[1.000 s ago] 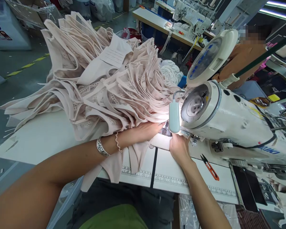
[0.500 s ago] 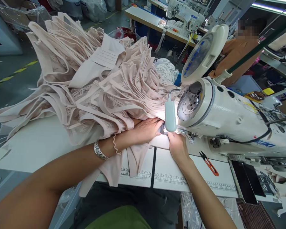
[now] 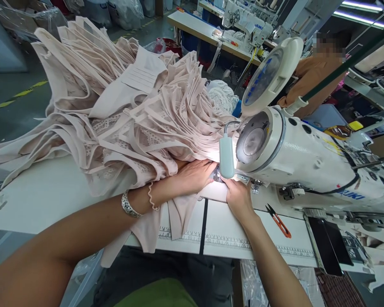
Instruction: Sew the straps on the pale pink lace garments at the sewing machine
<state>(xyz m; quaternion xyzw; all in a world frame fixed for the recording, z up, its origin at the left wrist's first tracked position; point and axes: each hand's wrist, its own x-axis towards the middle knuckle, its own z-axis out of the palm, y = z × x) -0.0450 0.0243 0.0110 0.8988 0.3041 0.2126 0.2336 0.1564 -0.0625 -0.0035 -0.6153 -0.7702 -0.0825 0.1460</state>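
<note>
A white sewing machine [image 3: 307,149] stands on the right, its lamp [image 3: 226,157] lighting the needle area. My left hand [image 3: 195,175] lies flat on the pale pink fabric [image 3: 183,213], fingers stretched toward the presser foot. Close to the needle on the near side is my right hand [image 3: 238,196]; its fingertips are partly hidden behind the lamp and bent at the fabric edge. A large heap of pale pink lace-trimmed garments [image 3: 166,111] rises behind and left of my left hand, some of it draped over that forearm.
Orange thread snips [image 3: 279,221] lie on the table right of my right hand. A dark-screened phone [image 3: 324,245] rests farther right. Ruler markings [image 3: 230,241] run along the table's front edge. Another person [image 3: 318,70] sits behind the machine, near other sewing machines [image 3: 248,25].
The machine's round end wheel looks smoother and blurred now. Both hands keep almost the same place at the needle; the whole view has shifted slightly.
</note>
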